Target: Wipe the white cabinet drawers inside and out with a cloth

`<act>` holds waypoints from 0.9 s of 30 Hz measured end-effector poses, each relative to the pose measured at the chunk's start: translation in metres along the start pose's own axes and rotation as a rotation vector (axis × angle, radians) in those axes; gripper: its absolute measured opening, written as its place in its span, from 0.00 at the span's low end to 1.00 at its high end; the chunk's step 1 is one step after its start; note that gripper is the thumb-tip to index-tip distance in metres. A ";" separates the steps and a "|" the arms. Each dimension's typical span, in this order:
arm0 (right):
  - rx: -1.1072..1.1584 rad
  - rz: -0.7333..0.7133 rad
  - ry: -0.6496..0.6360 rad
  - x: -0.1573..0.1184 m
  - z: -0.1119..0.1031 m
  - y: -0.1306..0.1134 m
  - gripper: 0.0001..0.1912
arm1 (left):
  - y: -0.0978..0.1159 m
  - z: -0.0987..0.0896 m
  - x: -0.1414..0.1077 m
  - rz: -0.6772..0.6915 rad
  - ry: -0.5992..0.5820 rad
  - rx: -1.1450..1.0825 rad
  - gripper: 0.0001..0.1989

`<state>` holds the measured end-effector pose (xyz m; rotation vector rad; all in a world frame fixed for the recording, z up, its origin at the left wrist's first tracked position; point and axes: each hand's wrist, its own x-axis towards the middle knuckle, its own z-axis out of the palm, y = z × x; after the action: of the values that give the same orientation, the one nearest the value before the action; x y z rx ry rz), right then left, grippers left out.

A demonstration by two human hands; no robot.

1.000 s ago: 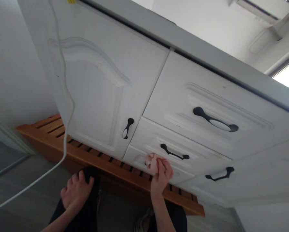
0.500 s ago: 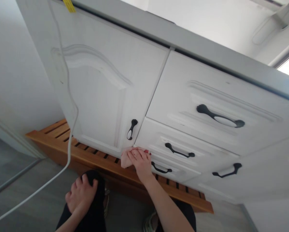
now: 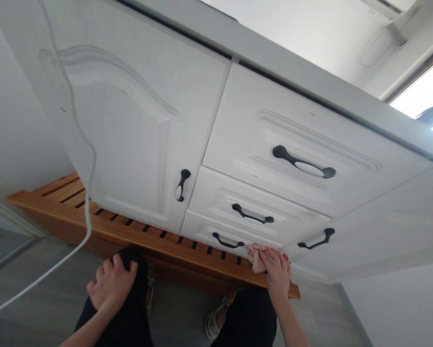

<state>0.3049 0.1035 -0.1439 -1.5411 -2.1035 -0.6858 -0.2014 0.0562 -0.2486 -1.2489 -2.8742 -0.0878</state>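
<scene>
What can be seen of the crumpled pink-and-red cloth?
The crumpled pale pink cloth with red patches looks like thin, soft fabric. It is bunched under the person's right hand, which partly hides it. It sits at the right end of the white panelled bottom drawer, beside that drawer's curved black handle; whether it touches the brown wooden slats below is unclear.

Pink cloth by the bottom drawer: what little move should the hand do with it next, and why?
Maybe slide the pink cloth left toward the bottom handle, because the right hand holds it near the right end of the bottom drawer, close to that handle.
</scene>
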 end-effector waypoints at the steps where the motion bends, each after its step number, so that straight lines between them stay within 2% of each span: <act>1: 0.013 0.036 0.003 -0.006 -0.003 0.002 0.27 | 0.000 0.000 0.000 -0.002 -0.003 0.000 0.33; 4: 0.127 0.159 0.083 -0.007 -0.009 -0.018 0.33 | 0.002 -0.001 -0.001 -0.008 -0.003 0.005 0.33; 7: 0.315 0.162 0.197 0.024 -0.012 -0.074 0.33 | 0.006 -0.005 -0.002 0.006 -0.005 0.009 0.33; 9: 0.439 0.038 0.278 0.058 -0.008 -0.122 0.31 | 0.008 -0.008 -0.003 0.014 -0.014 0.005 0.32; 12: 0.471 -0.024 0.330 0.108 0.013 -0.187 0.31 | 0.010 -0.011 -0.003 0.009 -0.029 0.001 0.30; 15: 0.442 -0.042 0.257 0.138 0.047 -0.230 0.30 | 0.006 -0.011 -0.002 0.002 -0.019 -0.004 0.29; 17: 0.432 -0.092 0.203 0.140 0.070 -0.245 0.30 | 0.002 -0.011 -0.001 -0.006 -0.004 -0.008 0.29; 20: 0.427 -0.147 0.083 0.127 0.091 -0.249 0.32 | -0.004 -0.011 0.001 -0.020 -0.006 -0.004 0.28; 23: 0.401 -0.218 -0.030 0.106 0.098 -0.244 0.30 | -0.008 -0.012 0.002 -0.025 -0.018 -0.007 0.29; 27: 0.369 -0.269 -0.033 0.089 0.094 -0.243 0.14 | -0.006 -0.012 0.002 -0.021 0.001 -0.023 0.31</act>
<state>0.0416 0.1659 -0.1939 -1.0913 -2.3271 -0.3313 -0.2072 0.0525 -0.2366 -1.2223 -2.8938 -0.1220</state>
